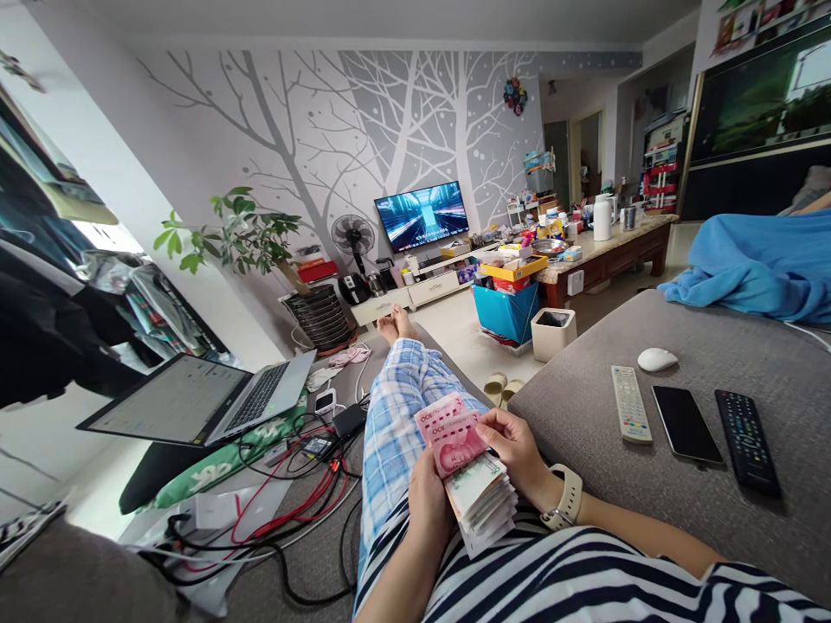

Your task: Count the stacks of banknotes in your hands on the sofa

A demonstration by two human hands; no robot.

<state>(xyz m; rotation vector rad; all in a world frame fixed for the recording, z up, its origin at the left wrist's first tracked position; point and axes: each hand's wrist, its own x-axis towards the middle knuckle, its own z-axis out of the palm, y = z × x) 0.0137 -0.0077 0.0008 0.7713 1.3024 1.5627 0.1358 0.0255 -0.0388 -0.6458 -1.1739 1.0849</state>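
Banknotes point(460, 455) — bunched — sit between left hand point(428, 497) and right hand point(519, 450).

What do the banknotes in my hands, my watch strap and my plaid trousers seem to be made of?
Banknotes: matte printed paper or something like it, judging by the thin, layered edges.
Watch strap: perhaps silicone or rubber, with a smooth, pale cream finish; leather can't be ruled out.
Plaid trousers: soft, matte fabric, possibly cotton, given the loose creases.

The banknotes point(456, 443) are looking like thin, smooth paper. The sofa point(571, 415) is showing rough, dull cloth. The phone point(686, 424) is looking smooth and shiny. The mouse point(657, 360) is looking like smooth plastic.
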